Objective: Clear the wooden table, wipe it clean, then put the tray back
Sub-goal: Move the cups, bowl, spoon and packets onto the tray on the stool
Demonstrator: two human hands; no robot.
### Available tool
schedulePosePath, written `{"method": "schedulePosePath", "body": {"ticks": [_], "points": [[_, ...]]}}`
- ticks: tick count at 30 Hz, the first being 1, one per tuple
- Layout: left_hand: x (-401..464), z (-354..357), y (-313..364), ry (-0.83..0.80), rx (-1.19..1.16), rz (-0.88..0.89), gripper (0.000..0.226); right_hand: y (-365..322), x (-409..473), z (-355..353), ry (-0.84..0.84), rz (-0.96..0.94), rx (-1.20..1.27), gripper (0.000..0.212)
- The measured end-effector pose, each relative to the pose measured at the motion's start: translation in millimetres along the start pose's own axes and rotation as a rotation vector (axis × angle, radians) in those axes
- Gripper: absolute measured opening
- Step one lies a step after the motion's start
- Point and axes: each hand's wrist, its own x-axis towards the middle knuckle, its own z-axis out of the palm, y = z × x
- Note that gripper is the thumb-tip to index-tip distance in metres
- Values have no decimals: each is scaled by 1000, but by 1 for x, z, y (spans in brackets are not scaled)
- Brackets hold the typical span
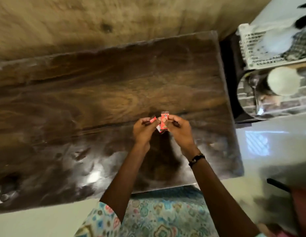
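Right hand (pixel 178 130): pinches a red wrapper (pixel 164 120).
Left hand (pixel 143 128): pinches a smaller red piece (pixel 33 119), just beside.
Wooden table (pixel 97 93): under both hands.
Tip: hold tight, drop no bits.
Tray: not in sight.

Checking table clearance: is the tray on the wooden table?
No, the wooden table bears no tray; both hands hold small red wrappers above it.
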Motion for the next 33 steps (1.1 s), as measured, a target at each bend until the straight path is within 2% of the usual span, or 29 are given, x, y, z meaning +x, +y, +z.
{"method": "schedulePosePath", "body": {"ticks": [3, 5, 11, 16, 20, 23, 28, 30, 33], "points": [[-28, 78, -16, 14, -189, -70, 16, -1, 1, -71, 81, 54, 79, 19], [-43, 126, -27, -7, -183, -49, 14, -2, 3, -116, 128, 78, 143, 22], [-91, 260, -43, -253, 117, 23, 22, -7, 20, -251, 338, 67, 146, 16], [-109, 332, -47, -220, 341, 181, 29, -1, 38, -319, 509, 89, 57, 23], [-111, 365, -54, -189, 437, 221, 22, 6, 52, -353, 642, 117, 47, 27], [-106, 378, -56, -194, 519, 242, 19, 10, 63, -369, 670, 108, -28, 43], [-109, 380, -54, -215, 607, 296, 24, 2, 73, -374, 661, 76, -217, 29], [-112, 375, -56, -214, 617, 331, 23, 1, 71, -370, 705, 66, -356, 26], [-115, 362, -56, -208, 570, 333, 21, 2, 62, -359, 789, 25, -399, 26]]}}
